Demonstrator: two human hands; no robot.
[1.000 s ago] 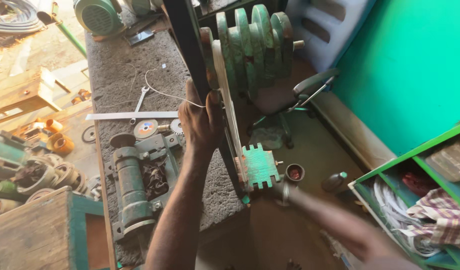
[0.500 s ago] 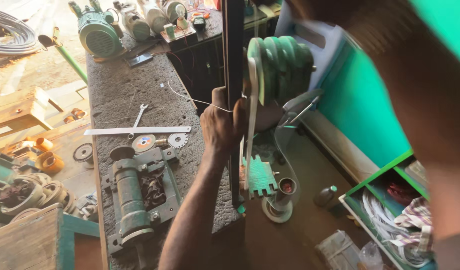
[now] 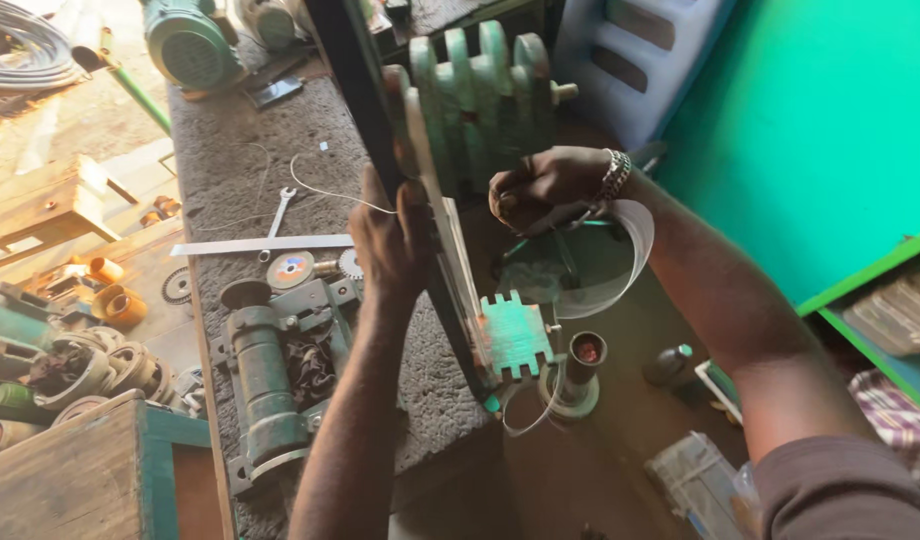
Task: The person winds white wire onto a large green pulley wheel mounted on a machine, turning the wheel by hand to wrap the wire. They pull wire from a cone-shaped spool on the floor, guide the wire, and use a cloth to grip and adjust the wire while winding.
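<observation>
Cluttered workshop bench (image 3: 240, 200), rough and grey, fills the upper left of the frame, with a steel ruler (image 3: 260, 244) and a spanner (image 3: 277, 208) lying on it. At centre the left hand (image 3: 395, 245) grips the upright black frame (image 3: 355, 90) as before. The right hand (image 3: 550, 188), a blur half a second ago, now closes on a thin curling metal strip (image 3: 620, 265) beside the green finned casting (image 3: 475, 105).

Hard daylight falls from the upper left, washing out the coiled cable (image 3: 20, 45) and pale ground there. The tabletop (image 3: 230, 150) and lower right lie in dimmer shade. Focus is fairly sharp centrally; the nearest sleeve (image 3: 840, 490) softens slightly.
</observation>
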